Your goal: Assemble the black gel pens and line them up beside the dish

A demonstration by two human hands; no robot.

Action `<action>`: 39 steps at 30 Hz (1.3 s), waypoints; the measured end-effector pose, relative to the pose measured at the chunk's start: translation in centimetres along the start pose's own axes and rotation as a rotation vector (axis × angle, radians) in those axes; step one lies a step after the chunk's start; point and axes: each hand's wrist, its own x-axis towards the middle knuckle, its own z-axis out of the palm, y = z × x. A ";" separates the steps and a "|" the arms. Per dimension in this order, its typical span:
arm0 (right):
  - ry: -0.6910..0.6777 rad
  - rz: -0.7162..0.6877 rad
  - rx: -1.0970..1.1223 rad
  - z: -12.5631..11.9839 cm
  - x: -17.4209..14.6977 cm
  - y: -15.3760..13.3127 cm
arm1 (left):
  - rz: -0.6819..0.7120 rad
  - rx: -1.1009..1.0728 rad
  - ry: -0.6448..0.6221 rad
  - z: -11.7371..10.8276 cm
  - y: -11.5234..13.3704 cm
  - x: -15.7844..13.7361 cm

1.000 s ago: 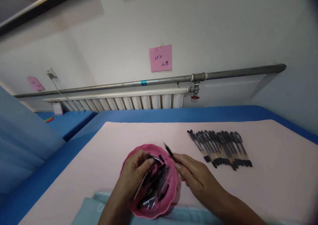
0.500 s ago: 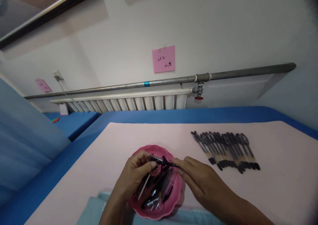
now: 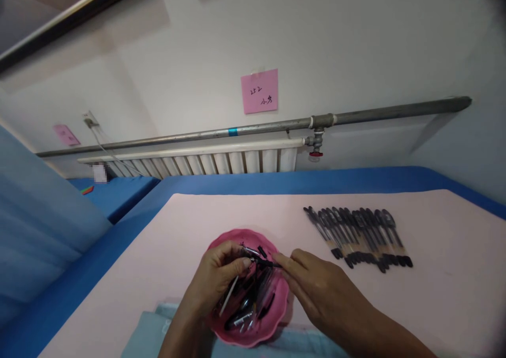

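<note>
Over a pink scalloped bowl (image 3: pixel 283 316), my left hand (image 3: pixel 221 265) is closed in a pinch on one end of a dark pen (image 3: pixel 264 262). My right hand (image 3: pixel 312 276) pinches the pen's other end, its thumb and forefinger pressed together at the tip. The fingers cover much of the pen, so its exact parts are hard to make out. Loose pen parts (image 3: pixel 249 305), black and clear, fill the bowl beneath, with a thin white stick (image 3: pixel 228 296) among them near my left thumb.
To the right, several pens (image 3: pixel 359 236) with black ends lie side by side in a row on the pink table cover (image 3: pixel 158 252). Folded light-blue cloth (image 3: pixel 148 326) lies at the near edge. Behind the table are a radiator (image 3: pixel 221 163) and a pipe (image 3: pixel 177 137) along the wall.
A short black piece near the fingers has shifted from lying across the pen to beside it, over the bowl. Both hands stay almost in place; the view has tilted slightly.
</note>
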 end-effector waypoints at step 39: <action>0.009 0.074 0.217 0.0 0.1 -1.1 | -0.015 -0.015 0.005 -0.7 -0.5 0.3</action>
